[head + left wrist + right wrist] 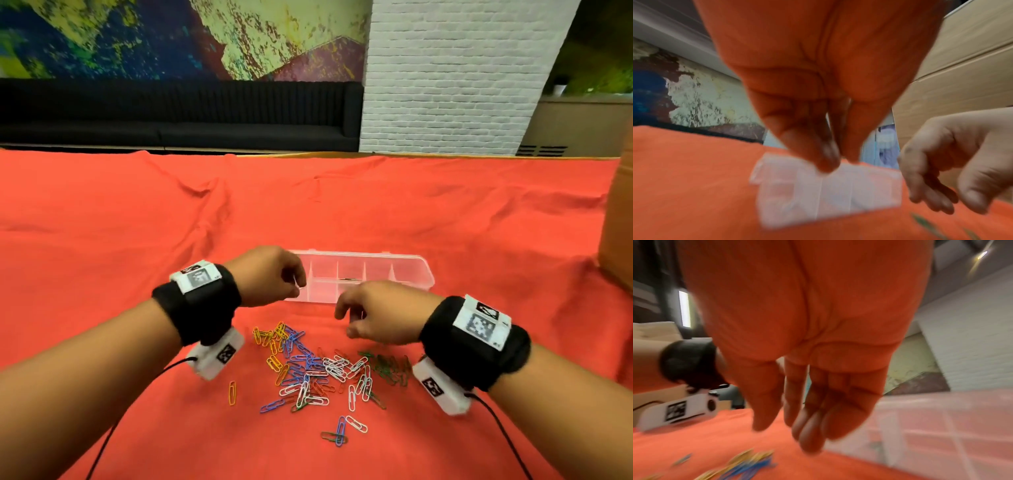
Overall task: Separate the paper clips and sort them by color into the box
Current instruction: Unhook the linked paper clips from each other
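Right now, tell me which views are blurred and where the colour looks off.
Head view: sharp on the paper clips, edges bowed by the wide lens. Left wrist view: box smeared, left hand tinted orange. Right wrist view: right hand orange too, clips streaked.

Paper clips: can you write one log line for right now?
left hand: pinching over box | right hand: open, empty | paper clips: unsorted on cloth
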The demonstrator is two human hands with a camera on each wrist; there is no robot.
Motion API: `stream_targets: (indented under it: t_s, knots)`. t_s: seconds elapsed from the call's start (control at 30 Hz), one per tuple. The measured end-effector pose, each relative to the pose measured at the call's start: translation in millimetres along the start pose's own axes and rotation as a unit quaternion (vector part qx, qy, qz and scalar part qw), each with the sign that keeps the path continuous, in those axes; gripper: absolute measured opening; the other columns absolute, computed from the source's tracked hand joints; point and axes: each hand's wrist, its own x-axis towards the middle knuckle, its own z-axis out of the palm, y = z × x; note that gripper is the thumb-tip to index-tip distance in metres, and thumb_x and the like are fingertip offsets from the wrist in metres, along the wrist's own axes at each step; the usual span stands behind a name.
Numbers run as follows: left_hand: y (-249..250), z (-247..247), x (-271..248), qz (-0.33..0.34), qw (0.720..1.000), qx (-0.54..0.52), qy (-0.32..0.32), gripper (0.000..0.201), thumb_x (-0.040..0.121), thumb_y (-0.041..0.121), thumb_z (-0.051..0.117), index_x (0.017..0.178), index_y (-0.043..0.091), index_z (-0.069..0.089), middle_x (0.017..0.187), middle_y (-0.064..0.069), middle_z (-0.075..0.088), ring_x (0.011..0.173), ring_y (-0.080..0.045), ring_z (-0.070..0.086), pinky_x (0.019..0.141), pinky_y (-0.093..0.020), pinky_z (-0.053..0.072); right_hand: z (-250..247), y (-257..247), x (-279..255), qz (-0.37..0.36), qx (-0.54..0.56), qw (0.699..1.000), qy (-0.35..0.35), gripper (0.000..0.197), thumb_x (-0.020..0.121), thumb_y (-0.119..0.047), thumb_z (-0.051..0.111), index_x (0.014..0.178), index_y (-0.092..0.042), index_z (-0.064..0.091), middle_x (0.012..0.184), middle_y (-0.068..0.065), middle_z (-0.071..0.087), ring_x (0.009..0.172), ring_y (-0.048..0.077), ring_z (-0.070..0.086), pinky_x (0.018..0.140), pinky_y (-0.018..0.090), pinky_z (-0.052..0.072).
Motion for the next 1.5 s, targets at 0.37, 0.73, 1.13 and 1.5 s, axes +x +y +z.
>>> stream_targets:
  t_s: [0.37,0.73,1.13,1.5]
  knots:
    - [2,68,-46,0.011,0.984,0.106,-0.139,0.059,0.062,0.059,0.078,0.113,0.038,0.059,0.093,0.005,0.055,0.085,-0.018,0.055,0.073,-0.029,0.046,50,-34,9,-0.047,-0.063,0.995,-0.059,0.044,0.071,-0.045,0.079,0.108,-0.033,0.060,0.095,-0.007,0.050,0.086,0.019,0.055,0.062,0.029,0.034]
    - [5,52,-51,-0.072,0.931,-0.332,-0.134,0.002,0.089,0.002,0.066,0.090,0.003,0.065,0.070,-0.008,0.070,0.057,-0.013,0.064,0.060,-0.023,0.056,25,26,-16,0.036,0.364,0.926,-0.093,0.012,0.087,-0.007,0.069,0.087,-0.016,0.061,0.074,0.009,0.067,0.064,0.024,0.062,0.059,0.032,0.050]
    - [15,68,-62,-0.108,0.788,-0.588,-0.143,0.013,0.090,-0.008,0.058,0.095,0.003,0.061,0.080,-0.017,0.070,0.066,-0.015,0.071,0.058,-0.018,0.058,27,32,-30,0.040,0.530,0.836,-0.137,0.022,0.093,0.005,0.055,0.109,-0.009,0.060,0.083,0.011,0.070,0.069,0.019,0.070,0.058,0.024,0.057]
    - [22,71,-73,-0.095,0.775,-0.608,-0.143,0.018,0.090,-0.013,0.052,0.099,0.001,0.059,0.082,-0.016,0.066,0.073,-0.019,0.073,0.059,-0.021,0.059,25,22,-33,0.074,0.574,0.803,-0.143,0.008,0.094,-0.006,0.058,0.093,-0.014,0.055,0.095,0.018,0.070,0.081,0.031,0.072,0.065,0.033,0.060]
